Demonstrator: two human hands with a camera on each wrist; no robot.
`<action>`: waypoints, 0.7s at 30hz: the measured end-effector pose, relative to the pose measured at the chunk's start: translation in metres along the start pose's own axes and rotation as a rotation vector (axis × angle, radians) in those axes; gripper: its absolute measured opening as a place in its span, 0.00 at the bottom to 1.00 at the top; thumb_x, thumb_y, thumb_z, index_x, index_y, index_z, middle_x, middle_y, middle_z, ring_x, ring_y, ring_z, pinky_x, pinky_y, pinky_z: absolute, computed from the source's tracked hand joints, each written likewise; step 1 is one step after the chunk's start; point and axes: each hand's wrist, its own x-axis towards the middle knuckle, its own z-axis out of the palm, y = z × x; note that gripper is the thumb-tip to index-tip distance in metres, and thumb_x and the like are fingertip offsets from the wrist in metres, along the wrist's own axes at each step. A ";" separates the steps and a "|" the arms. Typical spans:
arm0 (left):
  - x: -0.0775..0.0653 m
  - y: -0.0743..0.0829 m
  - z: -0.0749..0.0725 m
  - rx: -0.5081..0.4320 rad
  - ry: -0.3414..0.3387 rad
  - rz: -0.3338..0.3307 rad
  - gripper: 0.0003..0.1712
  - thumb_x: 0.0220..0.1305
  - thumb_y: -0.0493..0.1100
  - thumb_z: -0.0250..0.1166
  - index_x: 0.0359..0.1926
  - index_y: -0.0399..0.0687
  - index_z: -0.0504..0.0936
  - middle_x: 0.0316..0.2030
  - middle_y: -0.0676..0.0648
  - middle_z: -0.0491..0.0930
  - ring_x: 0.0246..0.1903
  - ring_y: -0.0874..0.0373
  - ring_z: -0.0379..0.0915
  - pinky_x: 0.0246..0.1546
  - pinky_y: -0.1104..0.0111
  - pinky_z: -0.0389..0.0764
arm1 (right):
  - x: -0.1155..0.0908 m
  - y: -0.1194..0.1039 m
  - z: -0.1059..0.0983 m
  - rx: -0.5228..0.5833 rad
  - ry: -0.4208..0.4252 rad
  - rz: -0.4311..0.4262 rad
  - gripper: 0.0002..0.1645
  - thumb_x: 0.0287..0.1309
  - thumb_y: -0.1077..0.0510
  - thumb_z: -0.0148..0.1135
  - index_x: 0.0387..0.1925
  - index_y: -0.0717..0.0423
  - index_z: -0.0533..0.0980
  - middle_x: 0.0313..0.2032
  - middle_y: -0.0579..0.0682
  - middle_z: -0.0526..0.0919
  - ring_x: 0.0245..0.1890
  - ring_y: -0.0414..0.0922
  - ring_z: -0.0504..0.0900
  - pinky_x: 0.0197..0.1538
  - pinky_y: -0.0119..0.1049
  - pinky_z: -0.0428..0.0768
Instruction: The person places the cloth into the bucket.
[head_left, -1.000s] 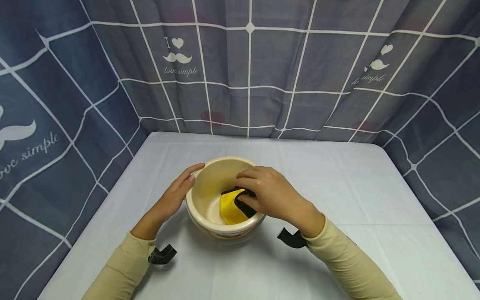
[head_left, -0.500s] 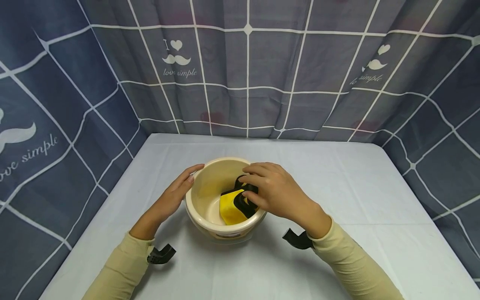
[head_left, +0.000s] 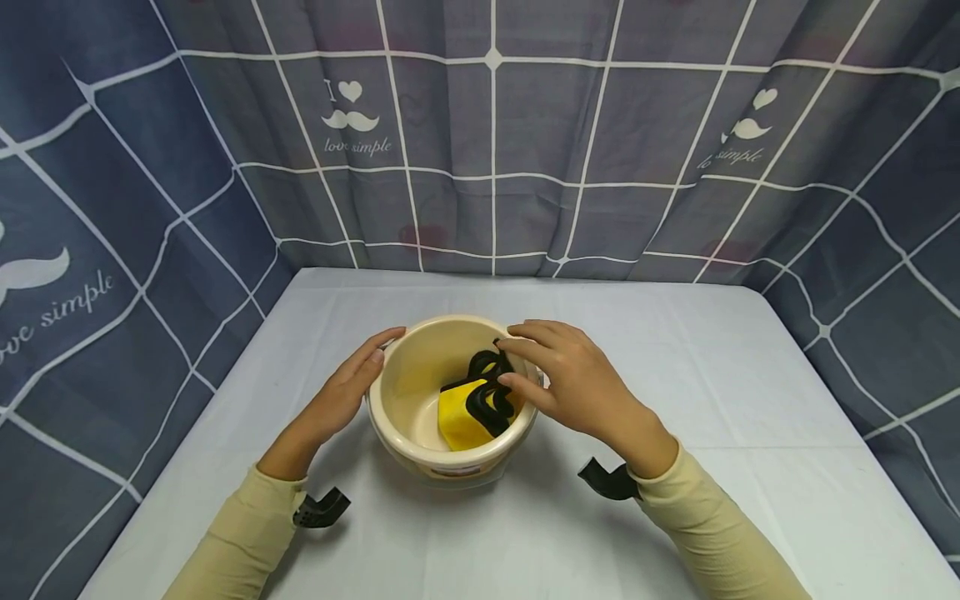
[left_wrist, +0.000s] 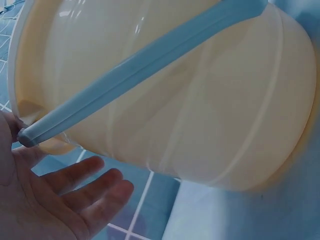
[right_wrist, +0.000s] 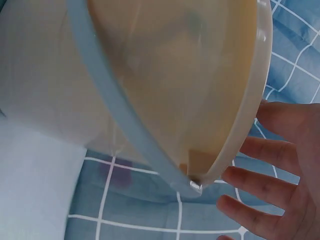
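Note:
A cream bucket (head_left: 450, 457) stands upright on the white table. Inside lies a yellow piece with black edging (head_left: 459, 417) and looped black parts (head_left: 486, 362) along its right side; its exact kind does not show. My left hand (head_left: 347, 392) rests at the bucket's left rim. In the left wrist view its fingers are spread, with the blue-grey bucket handle (left_wrist: 140, 67) ending beside the thumb. My right hand (head_left: 581, 379) is at the right rim, fingers loosely extended and fingertips over the opening. The right wrist view shows these fingers (right_wrist: 260, 185) apart, beside the bucket rim.
The white-covered table (head_left: 675, 358) surrounds the bucket. Behind it and at both sides hangs a grey-blue checked curtain (head_left: 555, 117). A black camera mount (head_left: 322, 508) juts from the left wrist, and another black mount (head_left: 607, 481) from the right.
My right hand has let go of the yellow-and-black piece and drawn up and right to the rim, uncovering the black loops. The left hand has stayed at the left rim.

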 end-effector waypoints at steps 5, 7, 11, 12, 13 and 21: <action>0.000 -0.001 -0.003 0.033 0.013 0.002 0.28 0.85 0.49 0.38 0.78 0.49 0.60 0.72 0.42 0.65 0.67 0.45 0.63 0.64 0.52 0.65 | -0.005 0.004 -0.002 -0.012 0.009 0.031 0.24 0.62 0.47 0.72 0.56 0.53 0.83 0.58 0.54 0.81 0.61 0.55 0.77 0.65 0.53 0.70; 0.000 -0.001 -0.004 0.046 0.016 0.007 0.28 0.85 0.49 0.38 0.78 0.50 0.60 0.70 0.41 0.68 0.64 0.45 0.67 0.60 0.56 0.70 | -0.007 0.006 -0.003 -0.016 0.012 0.041 0.25 0.62 0.47 0.71 0.57 0.53 0.82 0.58 0.55 0.81 0.61 0.55 0.76 0.65 0.54 0.70; 0.001 -0.001 -0.005 0.073 0.025 0.023 0.27 0.85 0.47 0.38 0.78 0.48 0.59 0.68 0.39 0.70 0.63 0.45 0.69 0.60 0.52 0.70 | -0.010 0.009 -0.003 -0.023 0.015 0.057 0.25 0.63 0.48 0.70 0.58 0.55 0.81 0.60 0.55 0.80 0.63 0.56 0.75 0.65 0.55 0.69; 0.001 -0.001 -0.005 0.077 0.028 0.028 0.27 0.85 0.47 0.38 0.78 0.47 0.59 0.67 0.38 0.70 0.63 0.44 0.69 0.60 0.49 0.69 | -0.011 0.010 -0.004 -0.025 0.015 0.061 0.26 0.64 0.48 0.69 0.59 0.55 0.81 0.60 0.55 0.80 0.63 0.56 0.74 0.65 0.55 0.69; 0.001 -0.001 -0.005 0.082 0.030 0.033 0.27 0.85 0.46 0.39 0.78 0.46 0.59 0.67 0.37 0.70 0.63 0.43 0.69 0.61 0.46 0.68 | -0.012 0.011 -0.004 -0.026 0.015 0.065 0.26 0.64 0.48 0.69 0.59 0.55 0.81 0.60 0.55 0.80 0.63 0.56 0.74 0.65 0.55 0.69; 0.001 0.003 -0.007 0.126 0.056 0.052 0.27 0.84 0.45 0.41 0.78 0.48 0.59 0.69 0.37 0.68 0.67 0.40 0.65 0.65 0.41 0.62 | -0.017 0.016 -0.005 -0.027 0.034 0.086 0.27 0.63 0.49 0.70 0.60 0.54 0.80 0.60 0.56 0.79 0.63 0.56 0.74 0.64 0.57 0.70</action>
